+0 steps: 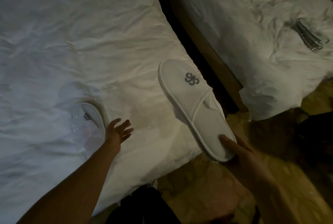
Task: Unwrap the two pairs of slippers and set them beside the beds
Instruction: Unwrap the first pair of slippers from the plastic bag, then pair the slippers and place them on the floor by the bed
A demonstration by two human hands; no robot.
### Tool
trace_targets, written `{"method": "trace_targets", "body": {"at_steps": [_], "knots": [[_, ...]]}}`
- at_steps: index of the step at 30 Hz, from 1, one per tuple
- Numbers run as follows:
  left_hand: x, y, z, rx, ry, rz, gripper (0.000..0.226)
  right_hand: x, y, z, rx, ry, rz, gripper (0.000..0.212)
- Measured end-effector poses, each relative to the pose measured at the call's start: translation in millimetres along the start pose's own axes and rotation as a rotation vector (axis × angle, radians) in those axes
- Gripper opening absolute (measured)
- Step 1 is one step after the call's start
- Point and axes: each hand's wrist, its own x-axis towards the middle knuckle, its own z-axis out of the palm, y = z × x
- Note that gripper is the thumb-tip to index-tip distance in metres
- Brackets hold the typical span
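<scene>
A white slipper with a grey logo is held by its heel in my right hand, thumb on top, above the corner of the left bed. It looks like a flat stacked pair, though I cannot tell for sure. A second slipper lies on the left bed, still partly under clear plastic wrap. My left hand hovers just right of it, fingers spread and holding nothing. The right bed stands across a dark gap.
Another wrapped bundle with dark stripes lies on the right bed near the right edge. Patterned carpet shows between and below the beds. The wooden bed frame lines the narrow gap. My dark trouser leg is at the bottom.
</scene>
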Motion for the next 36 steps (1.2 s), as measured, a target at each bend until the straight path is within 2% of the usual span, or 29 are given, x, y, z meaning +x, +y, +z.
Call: {"method": "trace_targets", "body": {"at_steps": [3, 4, 8, 10, 11, 13, 16, 18, 22, 29, 32, 36], "knots": [[-4.8, -21.6, -1.9, 0.166, 0.170, -0.080, 0.049, 8.0, 10.3, 17.3, 0.042, -0.009, 0.021, 0.031], [-4.5, -29.5, -4.4, 0.187, 0.205, -0.104, 0.048, 10.0, 13.2, 23.8, 0.069, -0.005, 0.036, 0.030], [2.0, -49.8, -17.4, 0.207, 0.232, -0.164, 0.006, 16.0, 23.3, 49.3, 0.109, 0.002, 0.076, 0.042], [6.8, -56.3, -25.9, 0.202, 0.232, -0.173, 0.009, 19.6, 30.1, 58.3, 0.112, 0.008, 0.089, 0.048], [7.6, -57.8, -28.5, 0.224, 0.226, -0.167, 0.005, 20.4, 33.1, 61.8, 0.118, 0.008, 0.096, 0.047], [9.5, -60.8, -31.4, 0.297, 0.227, -0.142, 0.024, 22.4, 38.0, 66.0, 0.142, 0.002, 0.117, 0.045], [4.8, -61.7, -30.9, 0.406, 0.337, -0.043, 0.053, 26.7, 42.9, 70.3, 0.152, -0.017, 0.126, 0.041], [-4.9, -58.2, -28.9, 0.458, 0.412, -0.001, 0.064, 29.8, 44.8, 74.5, 0.159, -0.026, 0.138, 0.037], [-22.7, -50.4, -29.0, 0.545, 0.495, 0.092, 0.060, 35.2, 46.1, 91.9, 0.123, -0.025, 0.135, 0.034], [-44.3, -40.7, -44.8, 0.470, 0.482, 0.222, 0.044, 47.3, 61.3, 119.2, 0.069, -0.036, 0.128, 0.043], [-46.2, -34.2, -66.1, 0.470, 0.564, 0.258, 0.038, 61.4, 80.1, 131.4, 0.057, -0.019, 0.162, 0.044], [-37.7, -32.0, -96.3, 0.523, 0.679, 0.206, 0.049, 85.4, 113.1, 141.2, 0.063, 0.017, 0.168, 0.037]]}}
